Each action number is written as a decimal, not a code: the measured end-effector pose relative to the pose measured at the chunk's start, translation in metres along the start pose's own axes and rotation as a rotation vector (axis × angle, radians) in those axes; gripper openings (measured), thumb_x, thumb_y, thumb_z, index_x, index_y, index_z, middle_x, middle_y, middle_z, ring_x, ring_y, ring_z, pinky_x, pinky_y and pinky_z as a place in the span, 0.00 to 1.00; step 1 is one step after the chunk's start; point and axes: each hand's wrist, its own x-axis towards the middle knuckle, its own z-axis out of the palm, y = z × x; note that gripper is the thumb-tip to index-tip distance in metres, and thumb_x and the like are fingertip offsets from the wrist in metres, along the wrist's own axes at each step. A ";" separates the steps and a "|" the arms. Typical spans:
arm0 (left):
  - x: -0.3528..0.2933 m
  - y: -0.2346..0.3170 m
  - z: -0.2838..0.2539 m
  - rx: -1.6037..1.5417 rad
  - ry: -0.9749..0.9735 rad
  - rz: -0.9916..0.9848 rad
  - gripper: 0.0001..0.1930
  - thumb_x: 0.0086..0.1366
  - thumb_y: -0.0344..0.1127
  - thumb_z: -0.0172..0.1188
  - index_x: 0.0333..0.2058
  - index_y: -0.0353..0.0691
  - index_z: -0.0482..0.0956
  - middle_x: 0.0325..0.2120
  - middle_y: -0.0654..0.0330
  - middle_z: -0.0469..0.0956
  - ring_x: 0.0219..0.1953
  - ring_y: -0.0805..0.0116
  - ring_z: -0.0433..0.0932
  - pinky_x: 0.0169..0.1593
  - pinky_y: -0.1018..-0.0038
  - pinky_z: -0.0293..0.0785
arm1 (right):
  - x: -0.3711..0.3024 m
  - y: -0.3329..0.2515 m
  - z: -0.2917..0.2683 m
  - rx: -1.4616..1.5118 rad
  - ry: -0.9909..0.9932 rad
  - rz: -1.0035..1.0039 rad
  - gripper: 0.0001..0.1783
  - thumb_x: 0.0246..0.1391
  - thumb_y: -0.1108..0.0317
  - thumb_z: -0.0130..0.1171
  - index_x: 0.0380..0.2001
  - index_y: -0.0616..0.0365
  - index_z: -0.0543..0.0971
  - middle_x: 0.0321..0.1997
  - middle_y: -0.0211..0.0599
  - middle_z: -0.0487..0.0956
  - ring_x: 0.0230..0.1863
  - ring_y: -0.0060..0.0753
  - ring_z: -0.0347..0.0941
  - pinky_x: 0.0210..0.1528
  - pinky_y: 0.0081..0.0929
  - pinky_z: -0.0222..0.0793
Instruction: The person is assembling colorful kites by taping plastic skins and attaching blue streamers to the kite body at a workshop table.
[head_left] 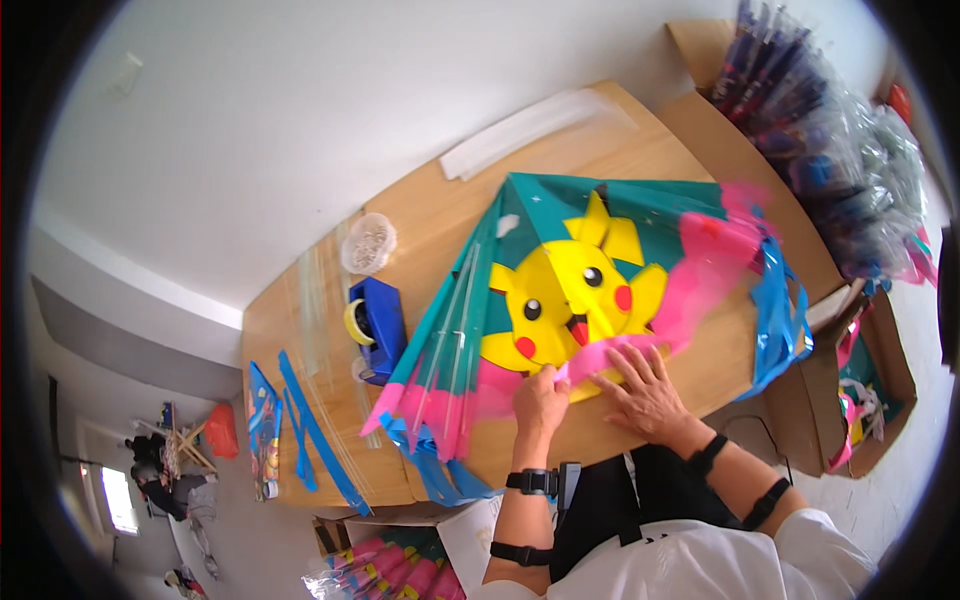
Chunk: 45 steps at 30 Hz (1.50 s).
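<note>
A teal kite with a pink border and a yellow cartoon character is spread over the wooden table. At its near edge, my left hand is closed, pinching the pink border between thumb and fingers. My right hand lies open beside it, fingers spread over the same border. Thin clear rods run along the kite's folded left side. Blue ribbon tails hang at the right corner, and more blue ribbon trails over the near edge. The pink right side is blurred.
Left of the kite stand a blue tape dispenser and a clear tub of small pieces. Blue strips lie at the left end, a white sheet at the back. Cardboard boxes of packed goods adjoin the table's right side. Another person is far left.
</note>
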 end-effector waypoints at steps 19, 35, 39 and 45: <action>0.315 -0.147 -0.141 0.533 0.198 -0.572 0.20 0.55 0.28 0.61 0.48 0.33 0.75 0.61 0.44 0.59 0.66 0.46 0.53 0.60 0.52 0.64 | 0.013 0.004 -0.001 0.015 -0.270 0.112 0.41 0.46 0.37 0.58 0.64 0.33 0.63 0.68 0.50 0.56 0.71 0.57 0.47 0.69 0.64 0.33; 0.146 0.040 -0.075 0.218 0.459 0.592 0.15 0.58 0.21 0.50 0.46 0.30 0.72 0.51 0.44 0.68 0.55 0.44 0.65 0.59 0.56 0.62 | 0.005 0.014 -0.003 -0.003 -0.128 0.068 0.43 0.49 0.41 0.56 0.67 0.39 0.58 0.71 0.48 0.52 0.73 0.52 0.45 0.72 0.52 0.36; 0.043 0.108 -0.022 0.073 0.209 0.731 0.17 0.59 0.23 0.51 0.47 0.24 0.72 0.48 0.43 0.70 0.52 0.44 0.68 0.58 0.54 0.63 | -0.001 0.013 0.008 0.059 -0.076 0.038 0.38 0.52 0.45 0.54 0.65 0.45 0.61 0.71 0.47 0.54 0.73 0.52 0.44 0.72 0.51 0.35; -0.006 0.121 0.047 0.140 0.013 0.718 0.14 0.57 0.24 0.52 0.42 0.25 0.74 0.48 0.48 0.72 0.55 0.47 0.66 0.60 0.59 0.62 | -0.015 0.013 0.048 0.229 0.057 0.033 0.30 0.56 0.53 0.47 0.60 0.52 0.67 0.67 0.39 0.62 0.71 0.48 0.47 0.72 0.50 0.35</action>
